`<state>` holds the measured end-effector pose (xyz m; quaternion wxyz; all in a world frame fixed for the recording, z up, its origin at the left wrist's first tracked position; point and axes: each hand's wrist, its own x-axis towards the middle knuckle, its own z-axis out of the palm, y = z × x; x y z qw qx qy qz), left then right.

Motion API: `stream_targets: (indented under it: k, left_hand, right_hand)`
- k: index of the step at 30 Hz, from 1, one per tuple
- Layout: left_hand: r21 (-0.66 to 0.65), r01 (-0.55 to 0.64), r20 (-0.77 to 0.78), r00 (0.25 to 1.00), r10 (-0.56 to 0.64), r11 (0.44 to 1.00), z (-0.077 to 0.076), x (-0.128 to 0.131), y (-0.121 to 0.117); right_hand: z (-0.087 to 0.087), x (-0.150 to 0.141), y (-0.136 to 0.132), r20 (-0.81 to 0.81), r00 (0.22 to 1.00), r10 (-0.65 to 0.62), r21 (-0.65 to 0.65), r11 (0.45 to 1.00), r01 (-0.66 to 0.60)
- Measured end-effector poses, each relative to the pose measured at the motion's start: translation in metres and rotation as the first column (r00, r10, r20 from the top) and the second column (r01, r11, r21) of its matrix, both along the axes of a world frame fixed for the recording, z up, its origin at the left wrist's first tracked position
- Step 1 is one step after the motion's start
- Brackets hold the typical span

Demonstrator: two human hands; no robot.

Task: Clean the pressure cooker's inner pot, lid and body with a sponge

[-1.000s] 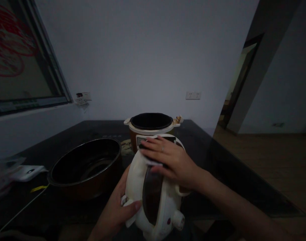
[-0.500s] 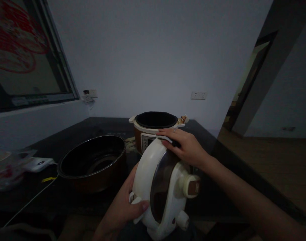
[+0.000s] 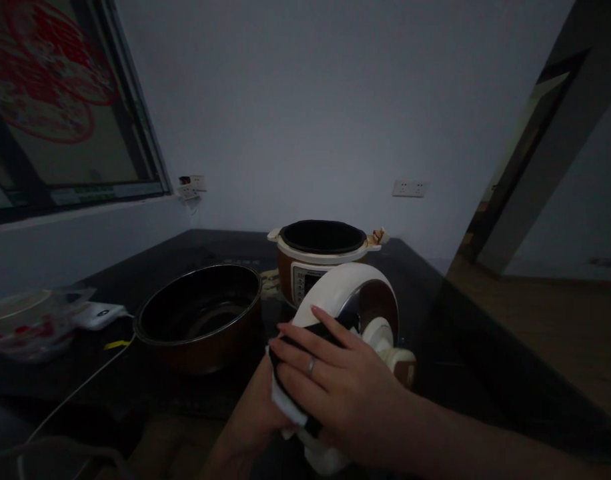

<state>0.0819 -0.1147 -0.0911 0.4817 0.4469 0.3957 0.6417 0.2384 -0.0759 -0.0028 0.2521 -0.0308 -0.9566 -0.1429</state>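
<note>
Lid (image 3: 349, 287), tilted, is gripped by the left hand (image 3: 263, 395); right hand (image 3: 335, 380) clutches a cloth (image 3: 286, 403) against it, cooker (image 3: 318, 257) at twelve o'clock.

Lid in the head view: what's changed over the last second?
The right hand has swept the cloth from the lid's top down and left, over the left hand. The white lid has turned, its brown window facing further right. No release is visible. The cooker body and dark pot stayed on the table.
</note>
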Motion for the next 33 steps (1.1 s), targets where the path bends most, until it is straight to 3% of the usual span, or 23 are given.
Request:
stream_targets:
  k: [2, 4, 7, 10, 13, 18, 24, 28, 33]
  left_hand:
    - [0.027, -0.042, -0.004, 0.999, 0.042, 0.999, -0.002, 0.002, 0.000]
    - [0.056, -0.011, 0.011, 1.000, 0.010, 0.998, -0.001, 0.004, -0.001]
    - [0.074, 0.128, 0.021, 0.991, -0.130, 0.989, 0.004, 0.007, -0.004]
    - [0.103, 0.189, 0.025, 0.981, -0.193, 0.977, 0.008, 0.008, -0.005]
    - [0.126, 0.232, 0.097, 0.965, -0.245, 0.965, 0.010, 0.010, -0.005]
    - [0.162, 0.198, 0.227, 0.946, -0.232, 0.967, 0.006, 0.017, -0.004]
    - [0.051, 0.158, 0.454, 0.876, -0.164, 0.986, -0.005, 0.017, -0.002]
    - [-0.014, 0.266, 0.562, 0.799, -0.213, 0.964, 0.004, 0.012, 0.000]
    - [-0.073, 0.293, 0.540, 0.815, -0.209, 0.953, 0.016, 0.009, -0.003]
  right_hand:
    - [-0.001, 0.004, 0.001, 0.001, 1.000, 0.013, 0.029, 1.000, -0.013]
    - [0.006, 0.011, 0.011, -0.009, 1.000, -0.001, 0.017, 1.000, 0.002]
    - [0.022, 0.024, 0.035, -0.117, 0.977, -0.178, -0.112, 0.980, 0.165]
    - [0.029, 0.036, 0.058, -0.257, 0.865, -0.431, -0.373, 0.870, 0.323]
    - [0.028, 0.039, 0.061, -0.292, 0.809, -0.510, -0.482, 0.809, 0.336]
    - [0.022, 0.026, 0.024, -0.191, 0.886, -0.422, -0.292, 0.887, 0.359]
    - [-0.009, 0.008, -0.017, -0.048, 0.976, -0.212, -0.125, 0.971, 0.205]
    - [-0.024, 0.005, -0.028, -0.035, 0.987, -0.160, -0.085, 0.984, 0.156]
    - [-0.030, 0.007, -0.026, -0.101, 0.993, -0.063, -0.038, 0.998, 0.059]
